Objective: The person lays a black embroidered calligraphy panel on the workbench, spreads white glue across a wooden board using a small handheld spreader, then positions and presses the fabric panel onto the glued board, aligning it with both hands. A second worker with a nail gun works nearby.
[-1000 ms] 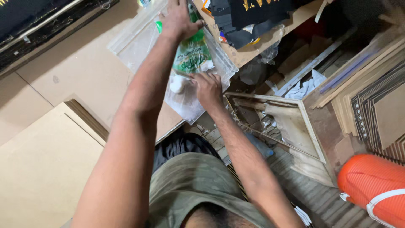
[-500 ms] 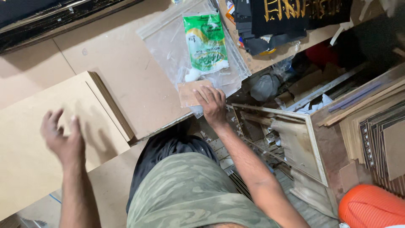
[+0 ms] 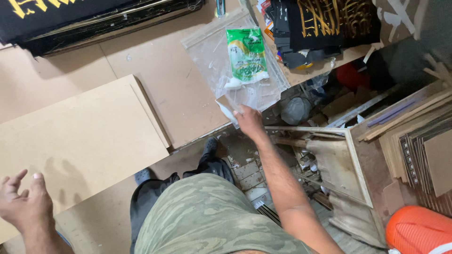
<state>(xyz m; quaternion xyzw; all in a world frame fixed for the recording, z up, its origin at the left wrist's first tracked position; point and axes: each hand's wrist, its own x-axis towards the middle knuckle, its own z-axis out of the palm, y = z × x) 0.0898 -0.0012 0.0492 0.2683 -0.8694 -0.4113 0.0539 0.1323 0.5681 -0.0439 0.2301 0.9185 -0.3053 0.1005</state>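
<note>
Right hand [image 3: 248, 120] at near edge of clear bag [image 3: 221, 56], fingers curled onto bag's near corner together with a pale card [image 3: 225, 106] lying under it; looks like a pinch on bag edge, thumb hidden, so exact hold hard to confirm. Bag flat on brown table [image 3: 155, 80], near table's right end, partly overhanging the edge. Green packet [image 3: 246, 55] inside bag, lying lengthwise away from the body, white bottom end toward the hand. Bag's long axis same way: straight out from right hand, slightly tilted left at far end. Packet directly beyond the fingers, near but not touching.

Left hand [image 3: 26, 204] low left of view, well apart from bag, palm down, fingers loosely spread, holding nothing, hovering over pale board [image 3: 80, 136]. Touch with board cannot be told. Board lying flat on table, its right edge well short of bag.

Right hand clearly nearer to bag; left far across the body.

Around: black cloth with gold lettering [image 3: 329, 23] just right of bag at table's far corner, another black stack [image 3: 94, 19] at far left edge. Wooden frame [image 3: 351, 141] and stacked boards [image 3: 419, 146] down right of table, orange thing [image 3: 416, 230] at bottom right corner. Camo shirt [image 3: 207, 216] bottom centre.
</note>
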